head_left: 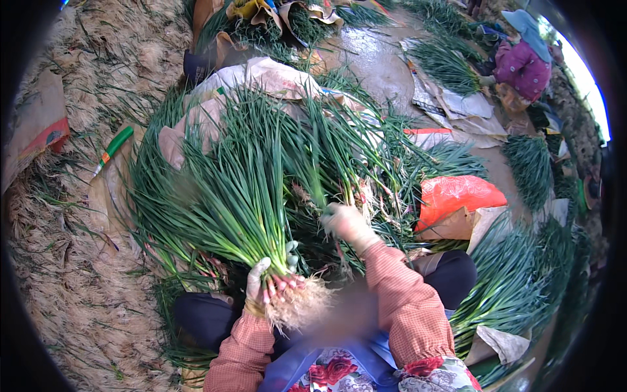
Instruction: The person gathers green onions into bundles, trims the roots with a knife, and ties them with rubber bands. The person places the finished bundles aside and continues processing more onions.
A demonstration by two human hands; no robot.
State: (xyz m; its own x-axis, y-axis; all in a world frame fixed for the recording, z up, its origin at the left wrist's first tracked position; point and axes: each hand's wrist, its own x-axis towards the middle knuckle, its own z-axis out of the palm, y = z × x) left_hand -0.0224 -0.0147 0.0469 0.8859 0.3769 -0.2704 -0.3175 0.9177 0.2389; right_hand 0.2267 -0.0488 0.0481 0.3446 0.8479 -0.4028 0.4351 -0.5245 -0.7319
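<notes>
My left hand, in a pale glove, is closed around a thick bunch of spring onions just above their roots. The long green leaves fan up and away to the left, while the reddish bulbs and the shaggy pale roots stick out toward my lap. To the right, my gloved right hand is closed at the edge of a loose heap of spring onions. A motion-blurred spring onion rises from its fingers; their tips are partly smeared.
A knife with a green handle lies at left on a light sheet. An orange-red plastic bag sits right of the heap, and more spring onions lie at right. Another person in a blue hat works at the far right.
</notes>
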